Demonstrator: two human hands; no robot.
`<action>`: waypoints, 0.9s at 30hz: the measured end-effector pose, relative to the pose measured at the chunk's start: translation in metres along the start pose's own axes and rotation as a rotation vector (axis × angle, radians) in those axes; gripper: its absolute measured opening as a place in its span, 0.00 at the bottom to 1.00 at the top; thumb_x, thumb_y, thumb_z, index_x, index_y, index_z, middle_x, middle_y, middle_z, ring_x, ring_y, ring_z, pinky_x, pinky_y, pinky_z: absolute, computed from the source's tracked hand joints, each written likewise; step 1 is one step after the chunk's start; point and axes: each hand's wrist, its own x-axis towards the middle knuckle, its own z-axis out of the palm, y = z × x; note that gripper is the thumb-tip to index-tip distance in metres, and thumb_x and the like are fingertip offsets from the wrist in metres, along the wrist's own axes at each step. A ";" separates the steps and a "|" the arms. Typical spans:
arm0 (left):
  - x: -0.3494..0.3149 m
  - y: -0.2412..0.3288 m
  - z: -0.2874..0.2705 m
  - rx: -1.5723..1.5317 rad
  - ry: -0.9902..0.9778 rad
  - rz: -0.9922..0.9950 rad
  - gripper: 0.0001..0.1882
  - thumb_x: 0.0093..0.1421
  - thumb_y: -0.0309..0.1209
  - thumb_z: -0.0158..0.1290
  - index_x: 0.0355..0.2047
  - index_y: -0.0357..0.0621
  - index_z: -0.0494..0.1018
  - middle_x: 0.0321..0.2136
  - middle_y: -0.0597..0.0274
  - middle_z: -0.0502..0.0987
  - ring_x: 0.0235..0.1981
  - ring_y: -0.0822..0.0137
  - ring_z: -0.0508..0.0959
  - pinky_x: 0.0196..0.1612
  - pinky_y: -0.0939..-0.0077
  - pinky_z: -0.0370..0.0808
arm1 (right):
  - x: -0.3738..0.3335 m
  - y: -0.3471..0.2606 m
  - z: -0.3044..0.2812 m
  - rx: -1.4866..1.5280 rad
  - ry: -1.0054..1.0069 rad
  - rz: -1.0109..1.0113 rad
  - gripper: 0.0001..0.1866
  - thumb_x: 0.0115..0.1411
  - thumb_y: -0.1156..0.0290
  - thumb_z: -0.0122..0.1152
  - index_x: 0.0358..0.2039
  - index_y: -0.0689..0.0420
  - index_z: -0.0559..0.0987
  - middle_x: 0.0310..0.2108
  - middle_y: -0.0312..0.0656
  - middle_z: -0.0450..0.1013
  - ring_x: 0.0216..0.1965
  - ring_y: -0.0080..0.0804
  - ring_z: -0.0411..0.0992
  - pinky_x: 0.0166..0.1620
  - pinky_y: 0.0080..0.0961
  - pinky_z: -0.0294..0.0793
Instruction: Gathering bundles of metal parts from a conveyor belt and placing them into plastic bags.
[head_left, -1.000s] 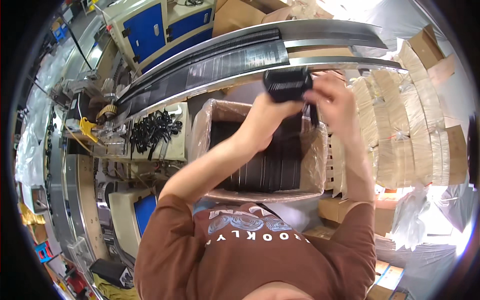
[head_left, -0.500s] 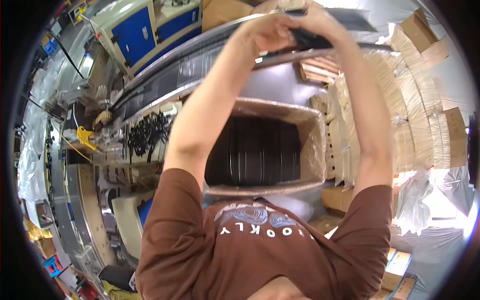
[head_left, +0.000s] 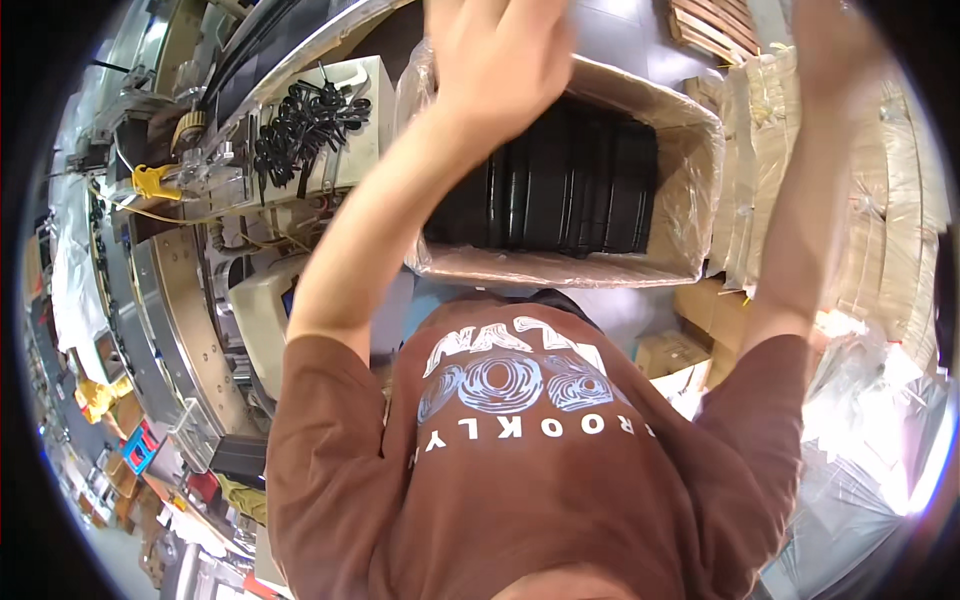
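My left hand [head_left: 505, 65] is over the far left part of a cardboard box [head_left: 690, 260] lined with clear plastic. Its fingertips run past the top edge, so what it may hold is out of sight. Farther right and high up, my right hand [head_left: 838, 45] is smeared by motion, above the wrapped tan stacks [head_left: 765, 140]. Its fingers cannot be made out. Inside the box, black ribbed or panel-like pieces [head_left: 575, 185] stand packed side by side, shiny along their edges. My left forearm crosses in front of the box's left side.
A bundle of black cable-like parts [head_left: 305, 125] lies on a pale surface left of the box. A yellow air gun [head_left: 155, 182] with a hose is farther left. A wooden pallet [head_left: 715, 30] lies beyond the box, and clear plastic sheeting [head_left: 860, 400] hangs at right.
My hands were close together at a dark piece over the conveyor; now they are wide apart, the right one swung out to the right. The view has shifted, bringing the box higher and rightward.
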 end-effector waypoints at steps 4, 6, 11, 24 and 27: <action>-0.140 0.029 0.018 -0.157 -0.574 -0.427 0.12 0.46 0.24 0.51 0.33 0.46 0.69 0.30 0.59 0.70 0.35 0.56 0.68 0.37 0.65 0.67 | -0.166 -0.081 0.053 0.112 -0.260 0.256 0.11 0.54 0.70 0.58 0.35 0.65 0.75 0.32 0.41 0.74 0.33 0.25 0.72 0.36 0.22 0.72; -0.205 0.061 0.036 -0.060 -1.107 -0.522 0.17 0.46 0.31 0.55 0.36 0.39 0.69 0.33 0.52 0.72 0.38 0.52 0.69 0.40 0.62 0.70 | -0.240 -0.032 0.115 0.268 -0.462 0.380 0.16 0.51 0.66 0.61 0.39 0.61 0.73 0.38 0.50 0.71 0.40 0.44 0.70 0.43 0.34 0.68; -0.286 0.097 0.082 0.027 -1.477 -0.434 0.33 0.44 0.40 0.60 0.47 0.31 0.64 0.46 0.49 0.69 0.48 0.55 0.67 0.47 0.64 0.66 | -0.326 0.030 0.190 0.083 -0.762 0.479 0.26 0.51 0.56 0.60 0.46 0.60 0.70 0.46 0.50 0.67 0.51 0.49 0.61 0.53 0.37 0.63; -0.326 0.131 0.125 0.155 -1.531 -0.380 0.27 0.58 0.30 0.38 0.59 0.36 0.52 0.61 0.52 0.52 0.59 0.55 0.55 0.55 0.65 0.58 | -0.298 0.036 0.200 0.075 -1.227 -0.023 0.62 0.21 0.39 0.70 0.55 0.66 0.60 0.51 0.55 0.60 0.53 0.49 0.57 0.56 0.38 0.56; -0.327 0.133 0.124 0.168 -1.528 -0.387 0.27 0.58 0.31 0.37 0.59 0.36 0.52 0.61 0.53 0.52 0.60 0.56 0.55 0.55 0.63 0.58 | -0.293 0.027 0.199 -0.057 -1.289 -0.211 0.68 0.18 0.40 0.72 0.57 0.66 0.55 0.51 0.55 0.60 0.54 0.49 0.57 0.57 0.38 0.55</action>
